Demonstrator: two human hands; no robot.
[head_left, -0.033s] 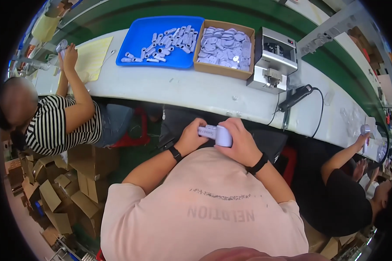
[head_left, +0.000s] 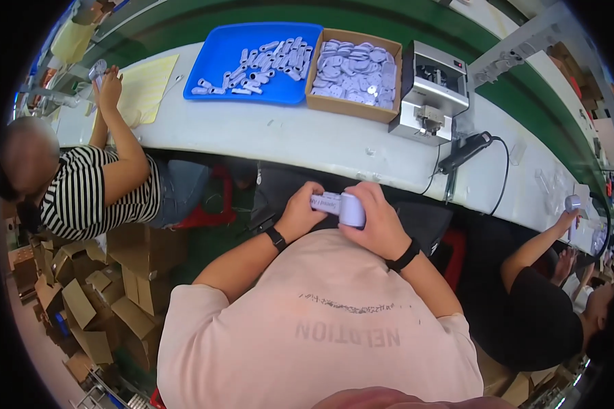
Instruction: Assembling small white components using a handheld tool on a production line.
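Note:
A small lavender handheld fan [head_left: 352, 210] is held up in front of my chest, just off the table's near edge. Its handle points to the left and its round head is on the right. My left hand [head_left: 300, 213] is closed round the handle's end, which the fingers partly hide. The fan's head is gripped by my right hand [head_left: 382, 226], fingers over the top and thumb along the near side. On the table beyond, a blue tray [head_left: 211, 58] holds many lavender handle-shaped parts, beside a cardboard box [head_left: 348, 110] filled with flat, rounded lavender pieces.
A silver-and-black bench machine [head_left: 423, 123] stands right of the box. A black corded tool [head_left: 465, 151] lies beside it at the table edge. Co-workers sit on both sides, one in a striped shirt [head_left: 92, 194]. Open cartons [head_left: 82, 307] are piled at lower left.
The fan has tilted slightly, its head end now a little lower than its handle end. Both hands keep their hold on it.

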